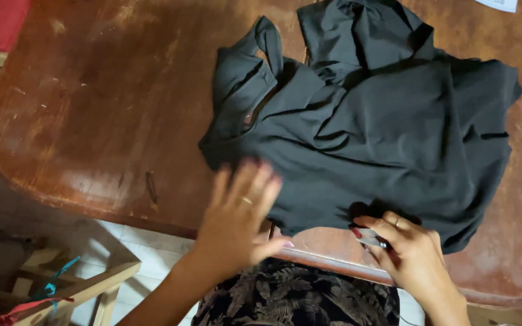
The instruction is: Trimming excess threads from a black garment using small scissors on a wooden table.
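A dark grey sleeveless garment (382, 127) lies crumpled on a worn reddish-brown wooden table (104, 115), its straps toward the left. My left hand (240, 214) is flat and blurred, fingers spread, at the garment's near-left edge. At the near edge of the cloth, my right hand (403, 244) pinches the hem and also holds a small pale flat object (370, 237) between the fingers. Each hand wears a ring.
The table's rounded near edge runs just in front of me, above my patterned dark clothing (297, 299). A wooden stool or frame with teal and red cloth (49, 287) stands on the tiled floor at lower left. A white paper (499, 5) lies at the far right corner.
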